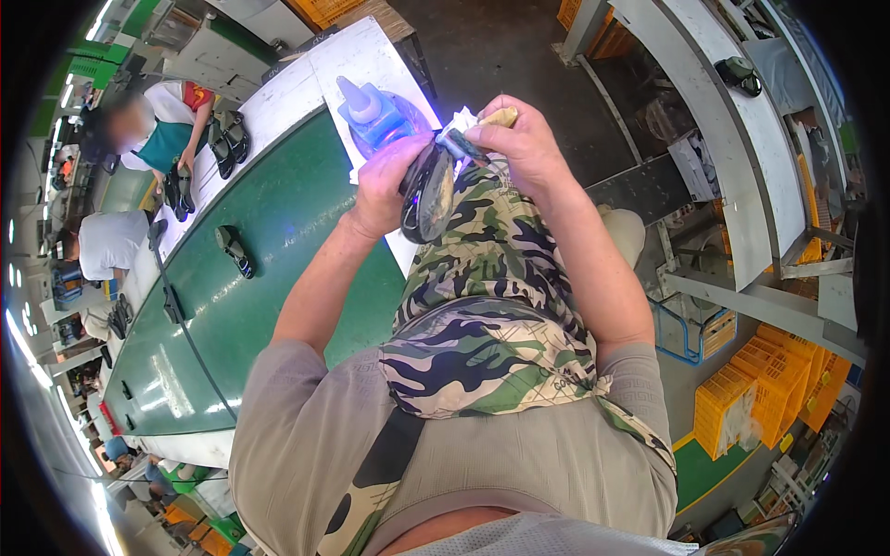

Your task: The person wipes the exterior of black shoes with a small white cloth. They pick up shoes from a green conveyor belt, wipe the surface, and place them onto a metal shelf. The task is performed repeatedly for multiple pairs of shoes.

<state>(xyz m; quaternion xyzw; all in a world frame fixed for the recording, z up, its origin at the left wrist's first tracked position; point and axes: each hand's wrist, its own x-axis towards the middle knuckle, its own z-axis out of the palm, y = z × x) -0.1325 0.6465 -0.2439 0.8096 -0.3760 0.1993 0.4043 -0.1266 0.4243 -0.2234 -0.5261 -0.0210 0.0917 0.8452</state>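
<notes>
My left hand [382, 187] is closed round a black shoe [432, 196], its sole side turned partly toward me. Pinched in my right hand [527, 146] is a small tool with a yellowish handle end [502, 117] and a dark part. White cloth or paper [461, 120] is bunched beside it; the tool's exact kind is unclear. Its working end meets the upper end of the shoe. Just beyond my left hand, a blue bottle [373, 113] with a pale cone-shaped nozzle stands on a white board [387, 57].
A green conveyor belt [306, 213] runs along my left, carrying a black sandal [234, 252]. Across it, a co-worker [171, 125] handles shoes beside a pair of dark sandals [228, 143]. White shelving [732, 167] and orange crates [756, 385] stand to my right.
</notes>
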